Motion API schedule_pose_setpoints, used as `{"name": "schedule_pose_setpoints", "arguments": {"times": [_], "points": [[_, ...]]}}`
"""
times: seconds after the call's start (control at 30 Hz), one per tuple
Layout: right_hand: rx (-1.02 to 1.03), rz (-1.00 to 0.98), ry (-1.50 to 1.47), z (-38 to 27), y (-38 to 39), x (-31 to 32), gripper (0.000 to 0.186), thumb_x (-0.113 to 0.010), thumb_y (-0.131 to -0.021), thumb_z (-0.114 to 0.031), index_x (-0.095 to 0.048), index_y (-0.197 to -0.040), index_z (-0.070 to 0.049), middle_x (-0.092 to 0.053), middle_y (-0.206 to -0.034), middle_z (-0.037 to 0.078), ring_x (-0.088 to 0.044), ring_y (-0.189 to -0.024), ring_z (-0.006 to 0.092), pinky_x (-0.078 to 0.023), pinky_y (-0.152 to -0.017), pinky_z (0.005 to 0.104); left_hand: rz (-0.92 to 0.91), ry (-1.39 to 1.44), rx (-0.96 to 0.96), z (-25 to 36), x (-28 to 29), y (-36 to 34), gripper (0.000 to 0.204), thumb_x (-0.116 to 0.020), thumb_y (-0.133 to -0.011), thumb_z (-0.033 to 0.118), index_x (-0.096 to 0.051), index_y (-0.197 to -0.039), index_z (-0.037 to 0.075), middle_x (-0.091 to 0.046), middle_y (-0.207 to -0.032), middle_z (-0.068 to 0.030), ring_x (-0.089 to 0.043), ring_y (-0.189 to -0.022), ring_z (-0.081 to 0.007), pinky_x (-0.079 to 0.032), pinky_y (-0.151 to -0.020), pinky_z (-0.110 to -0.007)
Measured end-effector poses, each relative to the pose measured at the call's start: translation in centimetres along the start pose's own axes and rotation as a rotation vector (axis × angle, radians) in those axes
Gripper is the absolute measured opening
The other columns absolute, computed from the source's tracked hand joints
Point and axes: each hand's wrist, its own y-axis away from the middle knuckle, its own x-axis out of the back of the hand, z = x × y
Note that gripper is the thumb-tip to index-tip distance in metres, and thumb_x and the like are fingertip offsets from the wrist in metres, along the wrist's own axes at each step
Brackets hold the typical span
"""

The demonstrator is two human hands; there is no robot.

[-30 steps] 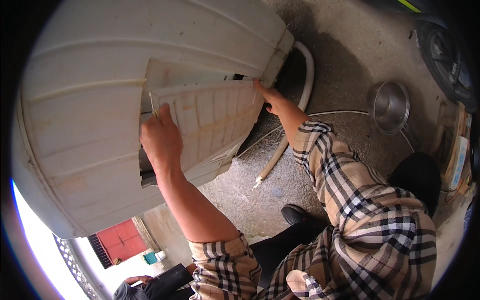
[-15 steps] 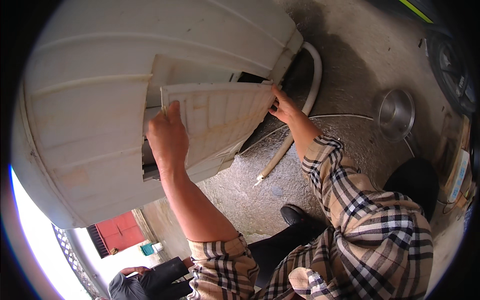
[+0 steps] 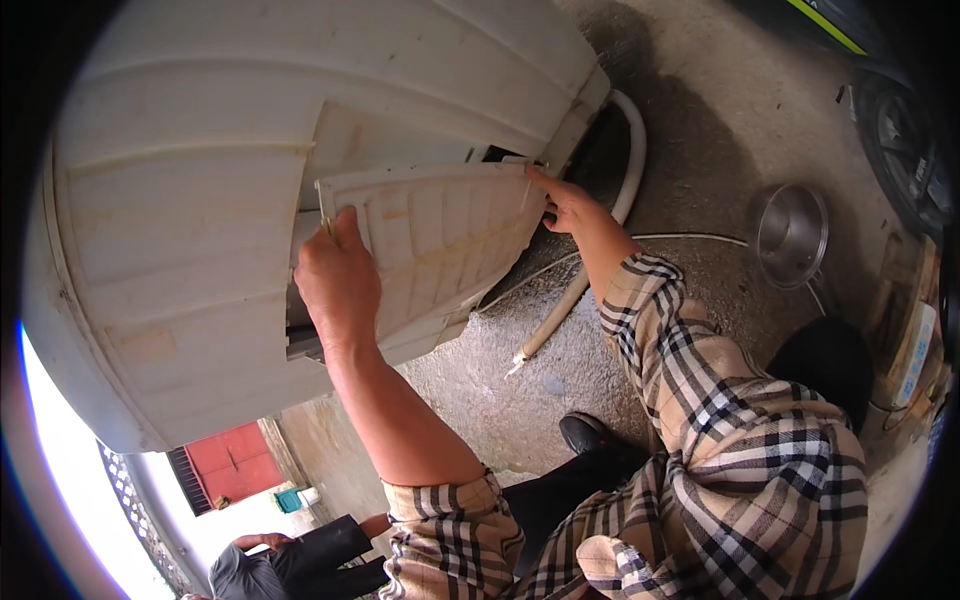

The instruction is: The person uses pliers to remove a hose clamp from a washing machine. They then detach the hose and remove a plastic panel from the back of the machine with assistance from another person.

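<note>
A thin off-white plastic back panel [image 3: 435, 235] with moulded ribs leans out from the large off-white appliance casing [image 3: 190, 220], which looks like a washing machine. My left hand [image 3: 338, 275] is closed around the panel's left edge, with the thumb on top. At the far right corner, my right hand [image 3: 566, 205] pinches the panel's rim between thumb and fingers. Behind the panel, dark gaps of the casing's opening show at the upper right and lower left; the inside is mostly hidden.
A pale corrugated drain hose [image 3: 632, 160] curves from the casing onto the wet concrete, with a thin cord [image 3: 690, 236] beyond it. To the right stand a metal pot [image 3: 792, 236] and a black wheel [image 3: 905, 150]. Another person [image 3: 300, 560] is at lower left.
My right hand has shifted slightly left along the panel's rim, its thumb now farther over the top. The panel has barely moved, and my left hand keeps its hold.
</note>
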Motion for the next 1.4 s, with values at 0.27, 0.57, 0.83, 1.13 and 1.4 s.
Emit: {"name": "schedule_pose_setpoints", "arguments": {"times": [0.27, 0.57, 0.83, 1.13, 1.4], "points": [[-0.058, 0.098, 0.092, 0.2, -0.1, 0.4, 0.082, -0.077, -0.061, -0.064, -0.051, -0.123, -0.016, -0.05, -0.127, 0.0, -0.043, -0.115, 0.0167, -0.031, -0.09, 0.0381, -0.075, -0.022, 0.025, 0.2, -0.5, -1.0, 0.047, -0.047, -0.092, 0.036, -0.061, -0.089, -0.008, -0.06, -0.078, -0.0272, -0.057, -0.073, -0.0413, -0.046, -0.071, -0.044], [-0.057, 0.032, 0.077, 0.0, 1.1, -0.1, 0.078, -0.077, -0.064, -0.061, -0.049, -0.123, -0.017, -0.047, -0.125, 0.0, -0.043, -0.113, 0.018, -0.032, -0.085, 0.0452, -0.048, -0.028, 0.025, -0.5, -0.4, -0.1, 0.046, -0.049, -0.091, 0.036, -0.062, -0.081, -0.007, -0.062, -0.08, -0.0285, -0.059, -0.08, -0.0462, -0.046, -0.072, -0.049], [-0.033, 0.033, 0.091, 0.0, -0.5, 0.1, 0.088, -0.073, -0.062, -0.068, -0.046, -0.128, -0.017, -0.046, -0.13, 0.001, -0.038, -0.119, 0.0184, -0.032, -0.088, 0.0446, 0.013, 0.007, -0.023, -0.1, -0.1, 0.9, 0.047, -0.048, -0.092, 0.036, -0.061, -0.084, -0.008, -0.06, -0.074, -0.0255, -0.056, -0.069, -0.0385, -0.046, -0.07, -0.043], [0.037, -0.011, 0.039, 0.1, 0.7, 0.4, 0.087, -0.072, -0.065, -0.067, -0.044, -0.13, -0.016, -0.046, -0.131, 0.002, -0.038, -0.122, 0.0189, -0.03, -0.092, 0.0487, 0.041, 0.022, -0.17, 0.5, -0.7, 0.5, 0.044, -0.05, -0.092, 0.036, -0.062, -0.082, -0.006, -0.059, -0.072, -0.0234, -0.057, -0.068, -0.0375, -0.046, -0.069, -0.043], [0.154, -0.126, 0.104, 0.2, 0.2, 1.3, 0.087, -0.07, -0.071, -0.061, -0.038, -0.136, -0.012, -0.035, -0.142, 0.006, -0.028, -0.134, 0.0226, -0.034, -0.099, 0.0533, 0.14, 0.077, -0.382, 0.4, -1.4, 0.7, 0.041, -0.053, -0.093, 0.031, -0.054, -0.069, -0.003, -0.049, -0.054, -0.0171, -0.044, -0.051, -0.0324, -0.04, -0.055, -0.042]]}}
